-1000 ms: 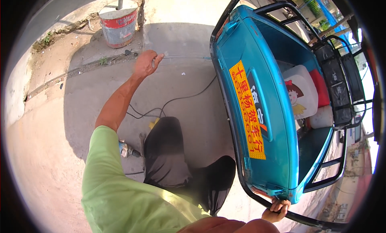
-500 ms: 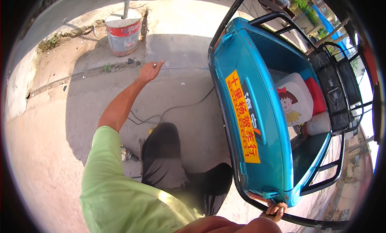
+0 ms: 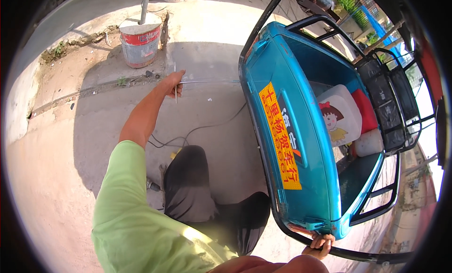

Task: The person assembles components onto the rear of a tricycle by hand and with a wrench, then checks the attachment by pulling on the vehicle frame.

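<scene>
My left hand reaches out over the concrete ground, fingers pinched on a thin clear tube. The tube runs right toward the blue cargo cart, and a short end hangs below my fingers. My right hand is at the lower edge, wrapped around the cart's black frame bar by the cart's near corner. A yellow and orange sticker covers the cart's side wall. My dark-trousered leg is bent beside the cart.
A grey bucket with a red band stands by a pole at the far kerb. Black cables and small tools lie on the ground near my knee. Inside the cart sit a white cushion with a cartoon figure, a red cushion and a white jug.
Half a second ago my left hand had its fingers spread; now they are pinched on the clear tube. My right hand has stayed on the frame bar.
</scene>
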Action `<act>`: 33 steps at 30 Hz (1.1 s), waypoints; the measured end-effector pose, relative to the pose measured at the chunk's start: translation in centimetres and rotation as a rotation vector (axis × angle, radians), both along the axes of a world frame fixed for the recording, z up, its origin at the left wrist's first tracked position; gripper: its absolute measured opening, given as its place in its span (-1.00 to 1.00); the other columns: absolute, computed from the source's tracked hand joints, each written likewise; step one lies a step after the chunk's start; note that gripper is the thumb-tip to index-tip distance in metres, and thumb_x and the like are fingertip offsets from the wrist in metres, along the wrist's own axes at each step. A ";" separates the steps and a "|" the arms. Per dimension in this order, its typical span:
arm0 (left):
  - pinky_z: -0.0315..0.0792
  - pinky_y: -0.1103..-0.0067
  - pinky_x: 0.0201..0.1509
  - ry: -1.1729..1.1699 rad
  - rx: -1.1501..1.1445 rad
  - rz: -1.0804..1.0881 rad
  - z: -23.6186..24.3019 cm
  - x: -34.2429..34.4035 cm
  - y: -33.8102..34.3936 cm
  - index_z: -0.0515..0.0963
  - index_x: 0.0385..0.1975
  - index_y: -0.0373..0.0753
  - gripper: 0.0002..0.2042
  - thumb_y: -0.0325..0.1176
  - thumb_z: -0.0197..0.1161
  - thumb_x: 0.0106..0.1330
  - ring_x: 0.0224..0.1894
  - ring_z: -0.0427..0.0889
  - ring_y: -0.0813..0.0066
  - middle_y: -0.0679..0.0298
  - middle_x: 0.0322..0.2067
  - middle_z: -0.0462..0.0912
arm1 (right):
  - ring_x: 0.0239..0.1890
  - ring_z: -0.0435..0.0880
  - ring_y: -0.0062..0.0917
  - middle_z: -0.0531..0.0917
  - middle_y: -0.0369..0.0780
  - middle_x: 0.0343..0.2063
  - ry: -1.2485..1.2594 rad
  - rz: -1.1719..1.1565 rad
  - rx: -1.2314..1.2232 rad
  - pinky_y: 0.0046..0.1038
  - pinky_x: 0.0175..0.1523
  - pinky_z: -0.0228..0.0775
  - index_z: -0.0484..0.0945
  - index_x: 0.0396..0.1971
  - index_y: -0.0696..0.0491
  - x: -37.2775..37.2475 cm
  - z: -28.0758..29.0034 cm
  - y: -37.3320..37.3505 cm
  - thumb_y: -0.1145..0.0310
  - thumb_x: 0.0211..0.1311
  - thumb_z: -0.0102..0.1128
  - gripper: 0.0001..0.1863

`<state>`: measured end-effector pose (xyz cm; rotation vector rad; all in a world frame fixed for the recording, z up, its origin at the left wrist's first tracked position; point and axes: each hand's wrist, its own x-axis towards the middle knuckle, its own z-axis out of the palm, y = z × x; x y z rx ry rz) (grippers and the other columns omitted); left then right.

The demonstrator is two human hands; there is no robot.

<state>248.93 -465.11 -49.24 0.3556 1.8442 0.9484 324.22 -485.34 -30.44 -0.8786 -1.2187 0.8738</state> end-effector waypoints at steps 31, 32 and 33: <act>0.08 0.53 -0.67 -0.151 0.032 0.085 -4.0 -3.0 0.3 0.42 -0.41 -0.14 -0.45 0.28 -0.10 0.48 -0.72 0.39 0.47 0.26 -0.69 0.43 | -0.71 0.19 -0.73 0.19 -0.46 -0.73 -0.002 -0.006 -0.028 -0.44 -0.25 0.36 0.46 -0.29 0.05 -0.3 0.1 0.3 0.17 0.43 -0.06 -0.75; 0.08 0.53 -0.67 -0.152 0.036 0.087 -4.1 -3.1 -0.1 0.42 -0.41 -0.14 -0.45 0.28 -0.10 0.48 -0.72 0.39 0.47 0.26 -0.69 0.43 | -0.72 0.19 -0.73 0.19 -0.46 -0.73 -0.018 -0.014 -0.023 -0.46 -0.27 0.34 0.46 -0.30 0.05 -0.1 0.0 0.1 0.18 0.44 -0.07 -0.74; 0.11 0.54 -0.68 -0.164 0.106 0.123 -3.9 -2.6 -0.3 0.46 -0.31 -0.20 -0.46 0.23 -0.09 0.48 -0.71 0.41 0.48 0.21 -0.63 0.48 | -0.72 0.19 -0.73 0.19 -0.46 -0.73 -0.021 -0.019 -0.017 -0.46 -0.27 0.34 0.46 -0.30 0.05 -0.2 0.0 -0.1 0.18 0.44 -0.07 -0.74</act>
